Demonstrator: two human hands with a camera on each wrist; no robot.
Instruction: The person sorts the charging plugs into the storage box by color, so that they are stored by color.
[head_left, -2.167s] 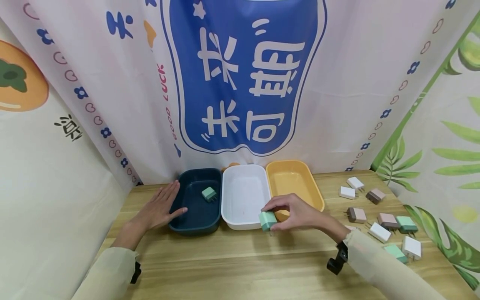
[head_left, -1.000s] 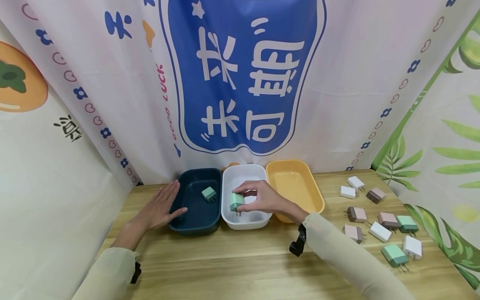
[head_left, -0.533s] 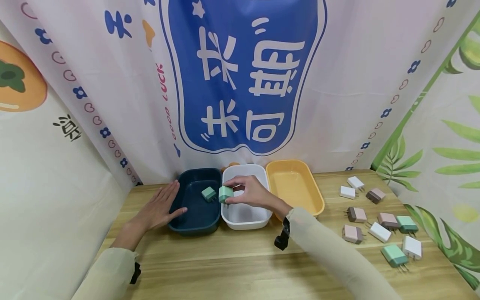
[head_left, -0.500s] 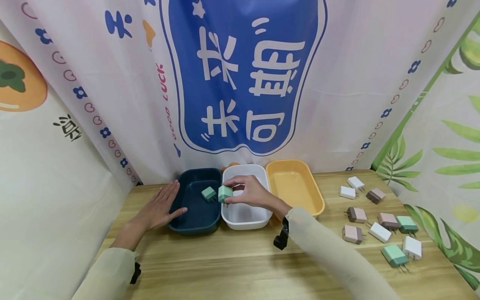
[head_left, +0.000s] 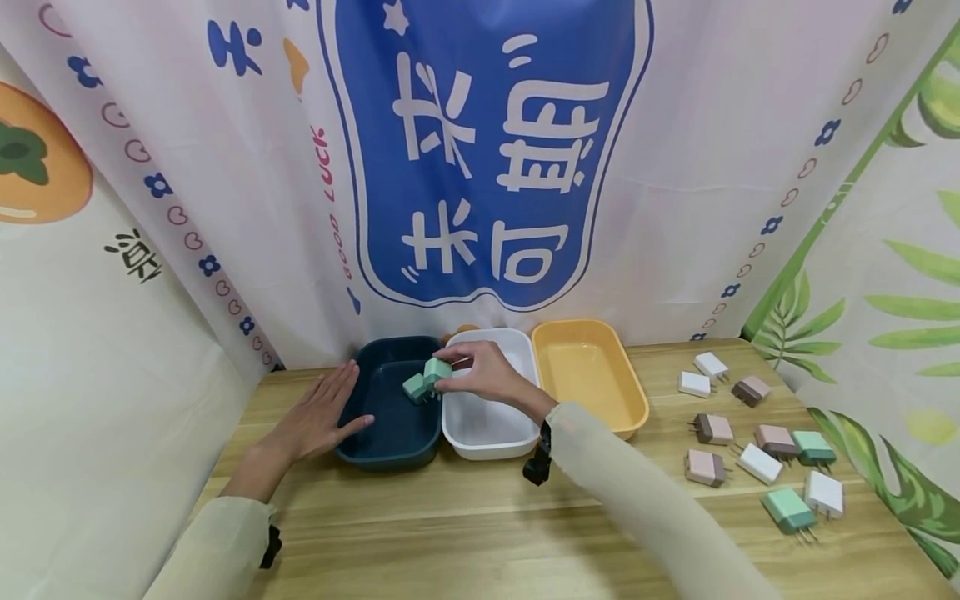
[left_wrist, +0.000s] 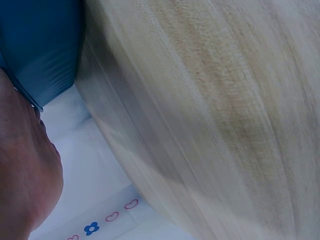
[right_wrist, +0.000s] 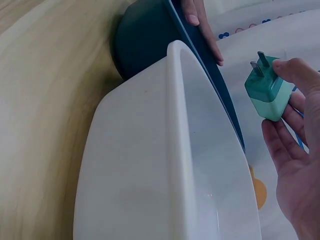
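My right hand pinches a two-tone green plug charger between thumb and fingers, its prongs bare in the right wrist view. In the head view the charger is over the right side of the dark blue tray. It overlaps a second green charger that lies inside that tray. My left hand rests with straight, spread fingers at the tray's left rim. Under my right hand stands the white tray, beside the blue one.
A yellow tray stands right of the white one. Several chargers lie loose at the table's right: white, pink-and-brown and green. A printed curtain hangs behind the trays.
My right hand has carried the green charger leftward, from in front of the white and yellow trays, across the white tray, to over the blue one. My left hand has stayed in place.
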